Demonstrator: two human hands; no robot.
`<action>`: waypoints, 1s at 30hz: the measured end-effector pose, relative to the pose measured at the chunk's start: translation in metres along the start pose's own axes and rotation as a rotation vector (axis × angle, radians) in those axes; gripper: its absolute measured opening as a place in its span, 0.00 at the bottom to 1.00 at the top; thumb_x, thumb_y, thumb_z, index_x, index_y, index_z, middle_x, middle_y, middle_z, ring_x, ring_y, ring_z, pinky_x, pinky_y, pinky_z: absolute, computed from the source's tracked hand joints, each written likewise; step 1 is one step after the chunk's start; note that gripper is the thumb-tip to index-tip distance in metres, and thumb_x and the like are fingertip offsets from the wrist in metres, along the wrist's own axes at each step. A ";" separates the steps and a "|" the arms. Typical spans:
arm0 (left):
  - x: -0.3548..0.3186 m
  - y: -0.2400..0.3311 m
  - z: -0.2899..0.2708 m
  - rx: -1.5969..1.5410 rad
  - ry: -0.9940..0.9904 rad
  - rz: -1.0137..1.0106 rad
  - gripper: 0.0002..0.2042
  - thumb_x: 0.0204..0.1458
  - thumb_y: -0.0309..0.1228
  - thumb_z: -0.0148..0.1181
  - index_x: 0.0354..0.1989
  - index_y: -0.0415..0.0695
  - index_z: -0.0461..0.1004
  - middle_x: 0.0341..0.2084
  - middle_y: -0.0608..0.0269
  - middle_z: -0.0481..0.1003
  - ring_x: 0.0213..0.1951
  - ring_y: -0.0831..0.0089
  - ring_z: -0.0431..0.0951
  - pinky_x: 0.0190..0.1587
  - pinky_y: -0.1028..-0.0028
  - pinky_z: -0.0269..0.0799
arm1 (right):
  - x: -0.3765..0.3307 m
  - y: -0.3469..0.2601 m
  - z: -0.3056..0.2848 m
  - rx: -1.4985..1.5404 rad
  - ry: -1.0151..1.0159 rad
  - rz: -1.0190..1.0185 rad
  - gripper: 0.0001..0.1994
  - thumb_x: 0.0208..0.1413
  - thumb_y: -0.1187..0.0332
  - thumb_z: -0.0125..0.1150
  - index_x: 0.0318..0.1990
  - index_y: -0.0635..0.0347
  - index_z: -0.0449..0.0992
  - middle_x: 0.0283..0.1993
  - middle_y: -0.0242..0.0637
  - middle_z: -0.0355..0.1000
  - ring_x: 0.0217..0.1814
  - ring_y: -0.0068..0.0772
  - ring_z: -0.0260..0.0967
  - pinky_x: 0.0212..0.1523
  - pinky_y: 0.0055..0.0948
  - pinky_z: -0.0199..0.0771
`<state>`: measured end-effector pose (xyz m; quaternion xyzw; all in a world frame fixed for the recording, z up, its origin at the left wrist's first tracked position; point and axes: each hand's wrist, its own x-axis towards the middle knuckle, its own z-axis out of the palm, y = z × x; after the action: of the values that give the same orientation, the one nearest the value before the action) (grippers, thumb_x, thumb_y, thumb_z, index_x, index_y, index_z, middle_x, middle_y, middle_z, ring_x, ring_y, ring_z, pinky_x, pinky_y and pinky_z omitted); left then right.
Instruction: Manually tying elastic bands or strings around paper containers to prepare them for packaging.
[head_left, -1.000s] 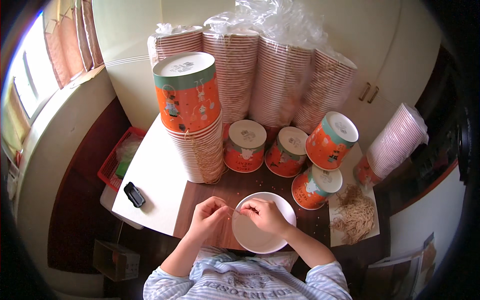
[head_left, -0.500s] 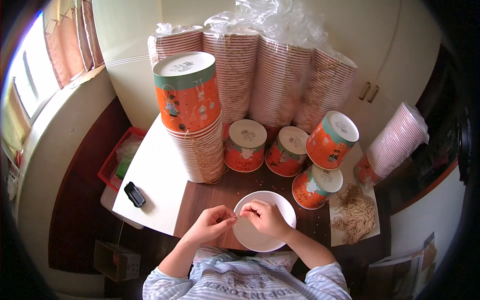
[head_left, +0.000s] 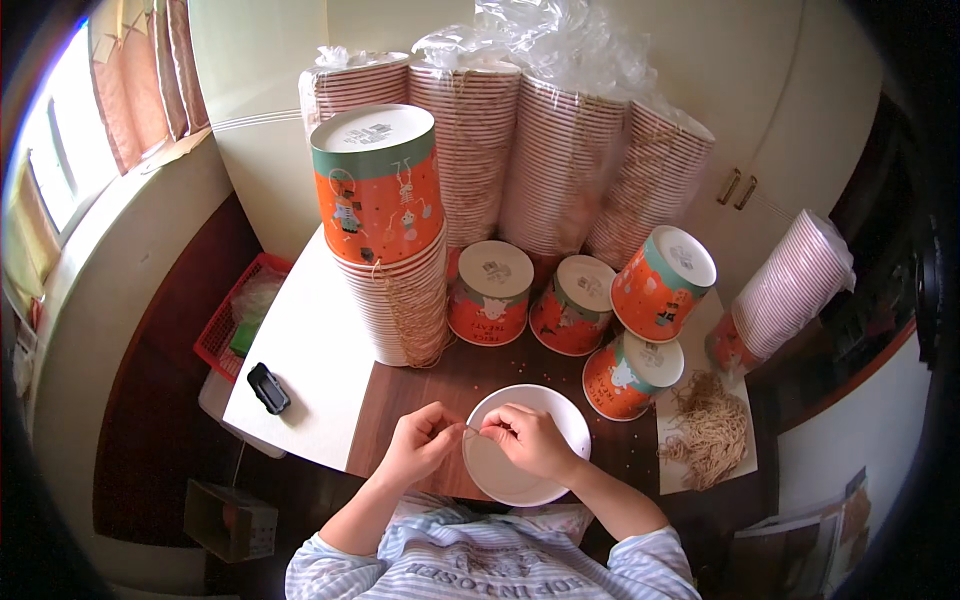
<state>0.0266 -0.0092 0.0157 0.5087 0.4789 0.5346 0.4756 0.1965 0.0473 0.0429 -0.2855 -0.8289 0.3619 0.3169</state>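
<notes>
Pinched closed: left hand [head_left: 422,440] and right hand [head_left: 530,442], fingertips nearly meeting on a strand [head_left: 473,429], seemingly too fine for looser hold. Position: by left rim of tub [head_left: 503,478]. Cord heap [head_left: 710,430]: rightward, likely for reach.

Black case [head_left: 268,388] on the white left part of the surface [head_left: 300,345], near its edge. Red basket [head_left: 213,352] just beyond that edge, clear plastic [head_left: 258,296] and something green [head_left: 243,339] inside; pale container [head_left: 214,400] under it. Open carton [head_left: 262,537] lower left, contents too dark to tell. Window [head_left: 52,135] upper left, bright, with brownish curtain [head_left: 125,90] beside it. Cream cabinet [head_left: 745,90] at back, two metal handles [head_left: 729,186] side by side. Flat boards [head_left: 790,550] lower right, partly in shadow.
</notes>
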 end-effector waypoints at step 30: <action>-0.029 -0.033 -0.005 -0.002 -0.117 0.179 0.01 0.47 0.21 0.53 0.28 0.37 0.69 0.26 0.62 0.67 0.27 0.78 0.67 0.29 0.81 0.62 | -0.060 -0.034 0.030 -0.796 0.143 -0.189 0.07 0.43 0.69 0.53 0.33 0.54 0.65 0.27 0.27 0.61 0.24 0.22 0.65 0.20 0.22 0.66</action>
<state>0.0236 -0.0355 -0.0197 0.5795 0.4024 0.5445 0.4535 0.2038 -0.0268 0.0340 -0.3330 -0.9025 -0.0383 0.2706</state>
